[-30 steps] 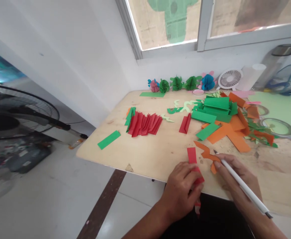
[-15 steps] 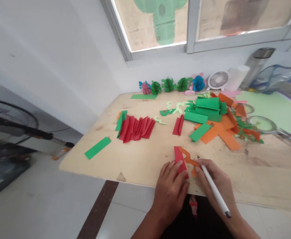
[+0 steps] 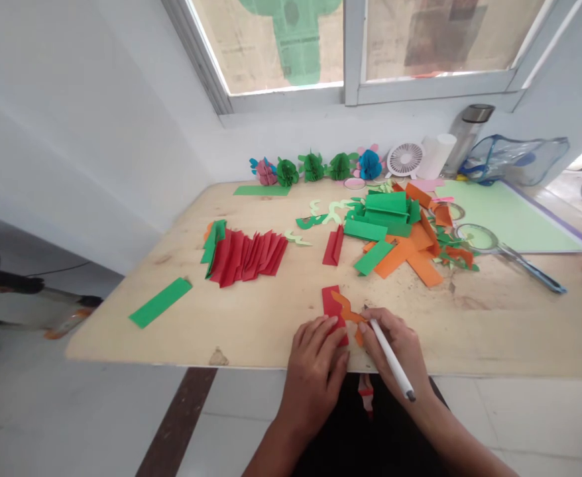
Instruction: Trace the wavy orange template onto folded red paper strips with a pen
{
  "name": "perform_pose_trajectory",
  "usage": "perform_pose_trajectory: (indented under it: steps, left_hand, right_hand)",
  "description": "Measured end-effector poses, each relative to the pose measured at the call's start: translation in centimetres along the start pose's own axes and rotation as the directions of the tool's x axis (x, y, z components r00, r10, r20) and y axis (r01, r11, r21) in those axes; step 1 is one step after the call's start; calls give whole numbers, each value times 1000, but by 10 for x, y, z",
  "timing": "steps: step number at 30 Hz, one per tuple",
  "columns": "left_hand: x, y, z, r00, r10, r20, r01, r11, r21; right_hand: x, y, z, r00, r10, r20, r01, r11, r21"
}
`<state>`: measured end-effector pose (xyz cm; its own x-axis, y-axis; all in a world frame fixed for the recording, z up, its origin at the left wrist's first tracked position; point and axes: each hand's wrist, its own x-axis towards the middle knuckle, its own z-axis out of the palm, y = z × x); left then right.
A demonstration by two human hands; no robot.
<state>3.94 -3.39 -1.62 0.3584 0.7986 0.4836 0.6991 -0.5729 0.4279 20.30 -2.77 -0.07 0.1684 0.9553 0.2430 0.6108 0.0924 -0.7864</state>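
Note:
My left hand (image 3: pixel 315 358) lies with its fingers stretched out on a red paper strip (image 3: pixel 329 301), pressing it against the table near the front edge. The fingers cover the strip's lower part. My right hand (image 3: pixel 395 344) is closed around a white pen (image 3: pixel 391 358), whose dark tip points away from me. Its fingertips also touch a wavy orange paper cutout (image 3: pixel 347 310), which overlaps the right side of the red strip. Just beyond, a folded red paper piece (image 3: pixel 333 246) rests on the wooden table (image 3: pixel 261 318).
Folded red papers (image 3: pixel 248 257) lie at left, near a green strip (image 3: pixel 160 303). Green folded papers (image 3: pixel 385 215) and orange scraps (image 3: pixel 410 258) are heaped at right, beside scissors (image 3: pixel 529 266). Paper figures (image 3: pixel 313 165), a small fan (image 3: pixel 405 159) and a bottle (image 3: pixel 470 132) line the wall.
The camera view has shifted, so the table appears further left. The orange cutout now lies farther over the red strip. Both hands keep their grip and place.

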Motion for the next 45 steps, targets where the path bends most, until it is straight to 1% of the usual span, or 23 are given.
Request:
perform_pose_trajectory:
  steps: [3,6,8,10,12,15,18,22,25,30,36,40,45]
  left_hand:
    - [-2,1,-3,1000,-16,8,16,998,-60]
    - [-4,1,-7,997,-74,16,76,986,-149]
    - [-3,-2,-10,991,-131,-16,126,974,-190]
    - [-1,-8,-12,985,-163,-52,150,969,-196]
    - [2,-14,-14,988,-142,-55,130,975,-181]
    - [8,-21,-13,998,-65,-20,62,989,-131]
    - [12,-26,-11,1000,-18,23,20,996,-91]
    - [13,-27,-11,998,1,63,5,996,-87]
    - [13,-25,-11,997,-3,72,9,996,-88]
    - [11,-17,-7,998,-10,61,17,994,-105]
    - [7,-18,-2,999,-13,39,18,991,-129]
    - [7,-19,-2,999,-18,45,22,994,-106]
    - [9,-17,-3,999,-10,46,14,996,-92]
  right_hand:
    - [1,-1,0,1000,-24,-7,24,1000,-13]
    - [2,-1,-1,999,-45,10,45,998,-39]
    - [3,-1,-2,998,-56,31,58,997,-59]
    - [3,0,-4,995,-92,33,95,991,-93]
    - [3,2,-4,991,-130,31,133,984,-123]
    - [2,5,-4,989,-148,30,151,978,-143]
    - [1,6,-3,993,-118,31,121,983,-136]
    - [0,4,-6,999,-23,25,25,995,-99]
    - [0,1,-8,999,29,19,-28,998,-61]
    - [2,0,-1,999,52,-6,-52,998,-45]
    - [2,3,5,993,-114,8,114,980,-160]
    - [0,5,2,984,-176,29,178,964,-200]
    - [-4,6,-1,974,-219,56,225,956,-185]
